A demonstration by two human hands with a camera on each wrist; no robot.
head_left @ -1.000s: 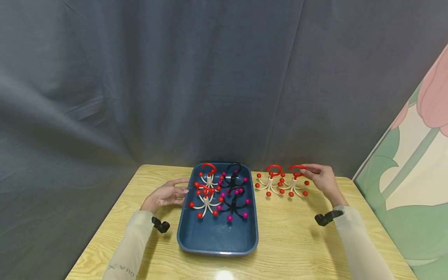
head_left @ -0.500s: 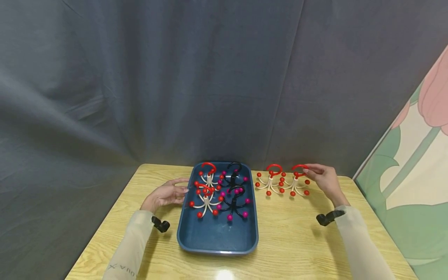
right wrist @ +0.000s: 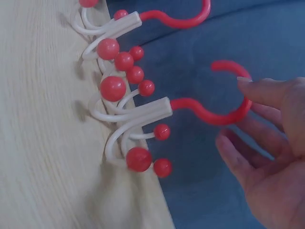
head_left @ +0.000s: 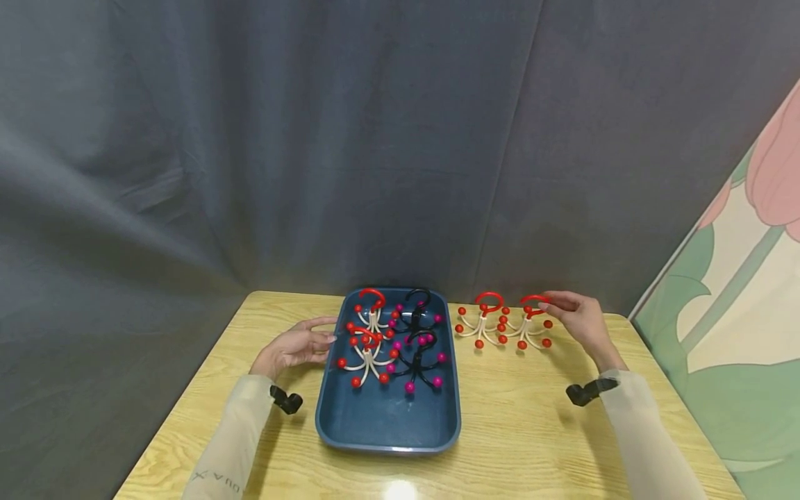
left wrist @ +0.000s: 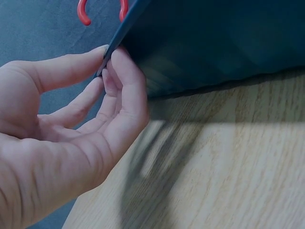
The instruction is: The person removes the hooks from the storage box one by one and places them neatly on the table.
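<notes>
My left hand (head_left: 301,345) pinches the left rim of a dark blue tray (head_left: 387,430) between thumb and fingers, as the left wrist view (left wrist: 81,105) shows. Inside the tray stand two white multi-arm hanging hooks (head_left: 369,356) with red balls and two black ones (head_left: 417,362) with pink balls. On the table to the right, my right hand (head_left: 578,321) pinches the red hook top of a white multi-arm hanging hook (right wrist: 143,110). It stands upright beside a matching white hanging hook (head_left: 482,323); their neighbouring red balls are close together, and I cannot tell whether they touch.
The light wooden table (head_left: 525,423) ends at a grey curtain (head_left: 375,153) behind the tray. At the right a panel with painted flowers (head_left: 750,333) rises along the table's side. Both wrists wear black straps with small mounts.
My right hand and the white hanging hook it pinches have shifted slightly to the right over the second. My left hand stays at the tray's rim.
</notes>
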